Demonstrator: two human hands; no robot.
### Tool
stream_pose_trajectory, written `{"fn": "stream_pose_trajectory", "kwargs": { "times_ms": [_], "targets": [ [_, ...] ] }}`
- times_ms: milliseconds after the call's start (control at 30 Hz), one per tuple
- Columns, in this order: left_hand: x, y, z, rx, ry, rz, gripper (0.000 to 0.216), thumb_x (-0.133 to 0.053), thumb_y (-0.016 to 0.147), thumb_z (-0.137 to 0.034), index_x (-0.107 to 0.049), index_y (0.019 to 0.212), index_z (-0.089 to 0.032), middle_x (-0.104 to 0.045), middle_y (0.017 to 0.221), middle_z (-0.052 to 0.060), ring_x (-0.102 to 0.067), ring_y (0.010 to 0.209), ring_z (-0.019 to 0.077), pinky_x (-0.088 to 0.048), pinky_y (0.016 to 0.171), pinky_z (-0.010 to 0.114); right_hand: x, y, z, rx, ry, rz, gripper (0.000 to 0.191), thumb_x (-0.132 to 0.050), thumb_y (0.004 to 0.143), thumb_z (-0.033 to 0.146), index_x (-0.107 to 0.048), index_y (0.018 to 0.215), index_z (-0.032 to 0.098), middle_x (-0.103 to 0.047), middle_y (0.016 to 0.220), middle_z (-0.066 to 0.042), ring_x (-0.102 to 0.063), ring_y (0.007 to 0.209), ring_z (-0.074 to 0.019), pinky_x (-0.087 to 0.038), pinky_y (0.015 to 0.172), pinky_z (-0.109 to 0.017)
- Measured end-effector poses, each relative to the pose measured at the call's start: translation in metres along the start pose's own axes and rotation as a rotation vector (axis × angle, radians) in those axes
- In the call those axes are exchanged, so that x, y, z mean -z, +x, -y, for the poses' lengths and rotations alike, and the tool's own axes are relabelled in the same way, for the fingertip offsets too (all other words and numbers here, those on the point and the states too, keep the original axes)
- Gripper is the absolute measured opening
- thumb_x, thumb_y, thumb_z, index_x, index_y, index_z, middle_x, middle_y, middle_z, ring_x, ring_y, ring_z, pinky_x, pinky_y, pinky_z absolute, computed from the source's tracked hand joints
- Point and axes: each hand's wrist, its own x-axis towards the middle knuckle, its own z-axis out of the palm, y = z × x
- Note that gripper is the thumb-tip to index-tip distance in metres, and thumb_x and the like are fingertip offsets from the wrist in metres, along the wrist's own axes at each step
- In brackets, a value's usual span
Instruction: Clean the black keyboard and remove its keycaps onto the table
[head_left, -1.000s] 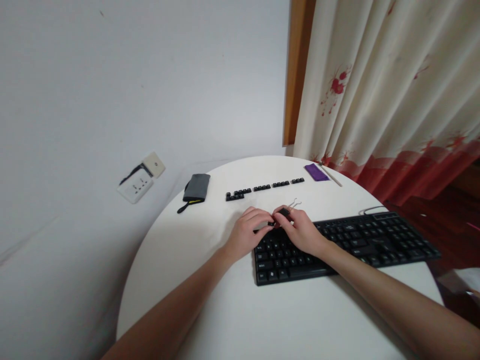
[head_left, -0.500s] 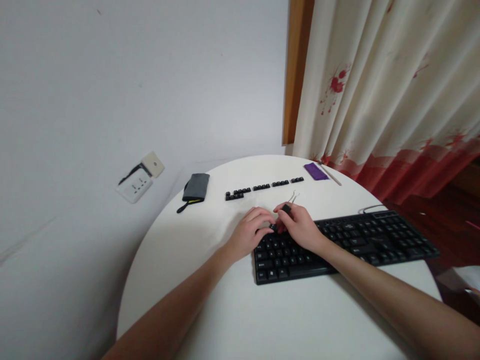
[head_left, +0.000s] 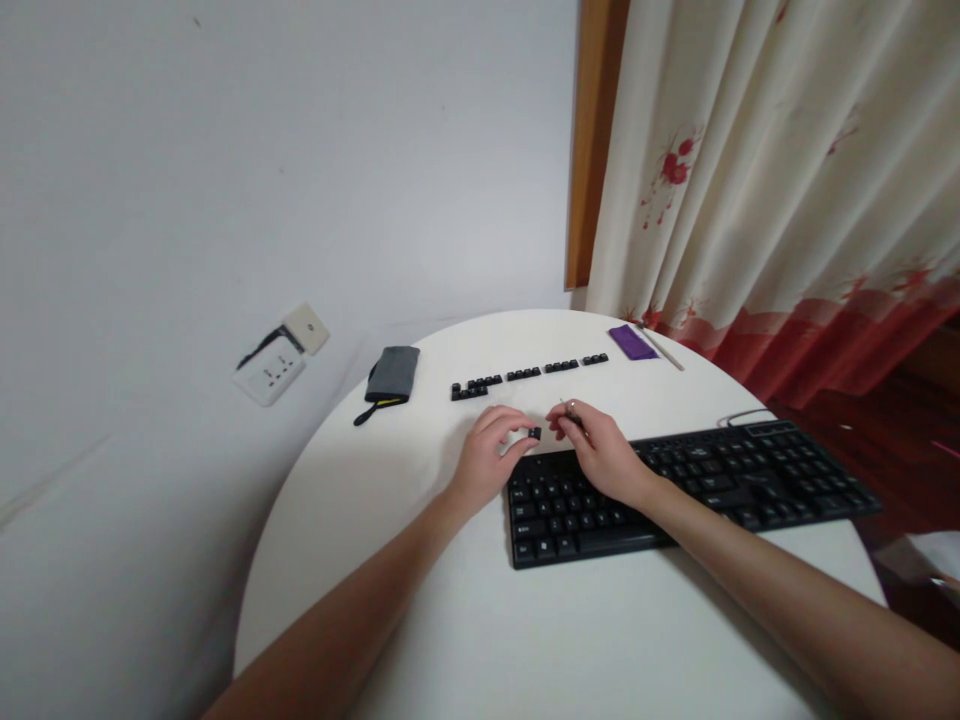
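Note:
My left hand [head_left: 495, 450] pinches a small black keycap [head_left: 535, 433] between thumb and fingertips, just above the table beyond the keyboard's far left corner. My right hand [head_left: 598, 447] is closed around a keycap puller [head_left: 572, 412], mostly hidden by the fingers; its wire ends showed a moment ago. Below both hands lies the black keyboard [head_left: 622, 541], its top rows partly covered by my right hand and forearm. Several loose keycaps [head_left: 523, 374] stand in a line of small groups farther back, with a short second row [head_left: 469, 394] at the left end.
A grey cloth pouch [head_left: 394, 374] with a black loop lies at the back left of the round white table [head_left: 450, 640]. At the back right are a purple cloth [head_left: 632, 342] and a thin stick-like tool [head_left: 664, 350]. The keyboard cable [head_left: 742, 415] curls behind it.
My left hand has lifted the keycap up and left, away from the keyboard and my right hand. In my right hand the puller has turned, so its wires no longer point away over the table.

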Motion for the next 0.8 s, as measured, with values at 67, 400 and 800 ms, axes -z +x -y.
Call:
{"fn": "stream_pose_trajectory", "kwargs": {
  "times_ms": [67,400,800],
  "targets": [
    [0.0000,0.0001,0.0007,-0.010,0.005,-0.012,0.010,-0.068,0.087,-0.027,-0.068,0.094,-0.021,-0.065,0.093,0.006,-0.059,0.091,0.0188,-0.049,0.070,0.028,-0.0008,-0.0013,0.0012,0.026,-0.014,0.026,0.018,-0.044,0.097,0.023,-0.062,0.100,0.019,-0.064,0.093,-0.006,-0.060,0.086,-0.0180,-0.047,0.081,-0.032],
    [-0.0004,0.0008,0.0023,-0.012,-0.005,-0.026,0.016,-0.073,0.082,-0.035,-0.070,0.090,-0.021,-0.068,0.088,0.005,-0.060,0.087,0.0199,-0.051,0.076,0.034,0.0005,-0.0022,0.0011,0.067,-0.112,0.097,0.007,-0.061,0.088,0.022,-0.064,0.094,0.020,-0.064,0.087,-0.004,-0.058,0.078,-0.0170,-0.046,0.074,-0.030],
    [0.0021,0.0007,-0.0022,-0.030,-0.058,-0.021,0.022,-0.076,0.079,-0.039,-0.070,0.090,-0.021,-0.068,0.085,0.005,-0.058,0.079,0.0182,-0.047,0.064,0.029,0.0014,-0.0032,0.0017,0.064,-0.122,0.107,0.006,-0.063,0.086,0.022,-0.066,0.091,0.020,-0.066,0.086,-0.003,-0.059,0.078,-0.0169,-0.045,0.074,-0.029]
  ]
}}
